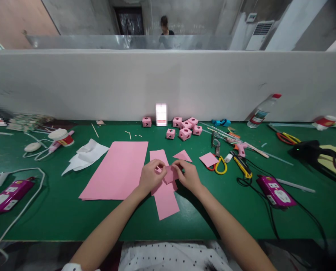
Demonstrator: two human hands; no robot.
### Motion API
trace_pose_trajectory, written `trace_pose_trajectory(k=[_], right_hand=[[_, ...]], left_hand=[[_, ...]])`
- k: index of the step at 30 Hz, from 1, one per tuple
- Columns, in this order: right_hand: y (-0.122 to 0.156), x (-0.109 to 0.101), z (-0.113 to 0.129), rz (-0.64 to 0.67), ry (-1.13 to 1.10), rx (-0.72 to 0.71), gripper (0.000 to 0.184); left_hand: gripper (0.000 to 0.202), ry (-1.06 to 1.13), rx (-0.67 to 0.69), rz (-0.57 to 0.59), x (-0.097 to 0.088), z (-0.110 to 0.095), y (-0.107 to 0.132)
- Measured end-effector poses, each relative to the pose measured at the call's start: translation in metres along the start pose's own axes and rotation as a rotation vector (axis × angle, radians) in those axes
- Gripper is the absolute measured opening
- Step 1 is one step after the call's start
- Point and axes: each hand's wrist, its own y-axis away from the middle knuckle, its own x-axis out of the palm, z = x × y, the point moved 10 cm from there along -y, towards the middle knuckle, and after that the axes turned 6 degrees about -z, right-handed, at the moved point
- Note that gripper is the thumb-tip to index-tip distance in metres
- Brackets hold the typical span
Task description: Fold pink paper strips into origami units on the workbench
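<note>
My left hand (151,175) and my right hand (188,174) pinch a small folded pink paper piece (170,174) between their fingertips, just above the green table (57,210). Under the hands lies a long pink paper strip (165,199). A large pink sheet (117,169) lies to the left of it. A pink triangle (182,155) and a small pink square (208,159) rest to the right. Several finished pink paper cubes (185,130) stand at the back near the partition.
Scissors with yellow and red handles (219,162), a pink glue gun (239,146) and a yellow cutter (243,165) lie right of the hands. Purple power strips sit at the right (275,191) and the left (8,195). White paper (84,155), a tape roll (61,136) and a bottle (262,111) are nearby.
</note>
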Motion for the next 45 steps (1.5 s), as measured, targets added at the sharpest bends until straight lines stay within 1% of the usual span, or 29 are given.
trace_pose_trajectory(k=[3, 5, 7, 8, 10, 12, 15, 18, 21, 23, 26, 34, 45], right_hand=[[-0.006, -0.021, -0.010, -0.117, -0.004, 0.050, 0.019], [-0.008, -0.038, -0.016, -0.217, -0.001, 0.086, 0.020], [-0.009, -0.048, -0.020, -0.273, 0.003, 0.110, 0.021], [-0.009, -0.048, -0.020, -0.274, 0.001, 0.112, 0.021], [-0.008, -0.041, -0.016, -0.236, -0.016, 0.095, 0.020], [-0.006, -0.028, -0.010, -0.168, -0.043, 0.064, 0.019], [-0.002, -0.010, -0.003, -0.081, -0.058, 0.049, 0.019], [0.001, -0.002, 0.001, -0.039, -0.049, 0.042, 0.018], [0.002, 0.002, 0.007, -0.017, -0.037, -0.011, 0.017], [0.003, 0.002, 0.009, -0.021, -0.017, -0.036, 0.016], [0.002, -0.001, 0.006, -0.052, 0.027, -0.034, 0.014], [-0.005, -0.020, -0.013, -0.177, 0.096, 0.036, 0.014], [-0.003, -0.024, -0.009, -0.208, 0.111, 0.033, 0.013]], left_hand=[[0.009, -0.009, -0.015, -0.046, -0.009, 0.009, -0.003], [0.007, -0.005, -0.051, -0.084, -0.015, 0.017, -0.005], [0.007, 0.040, -0.102, -0.097, -0.018, 0.025, -0.007], [0.008, 0.072, -0.123, -0.093, -0.018, 0.026, -0.007], [0.012, 0.133, -0.137, -0.071, -0.014, 0.025, -0.006], [0.017, 0.164, -0.112, -0.020, -0.007, 0.017, -0.005], [0.016, 0.146, -0.056, 0.051, 0.002, 0.007, -0.002], [0.017, 0.115, -0.023, 0.042, 0.001, 0.003, -0.001], [0.015, 0.103, 0.019, 0.048, 0.001, -0.002, 0.001], [0.015, 0.090, 0.044, 0.061, 0.003, -0.004, 0.002], [0.014, 0.067, 0.060, 0.066, 0.005, -0.005, 0.003], [0.014, 0.087, 0.051, 0.044, 0.003, -0.001, 0.002], [0.011, 0.084, 0.049, 0.010, -0.002, -0.004, 0.000]])
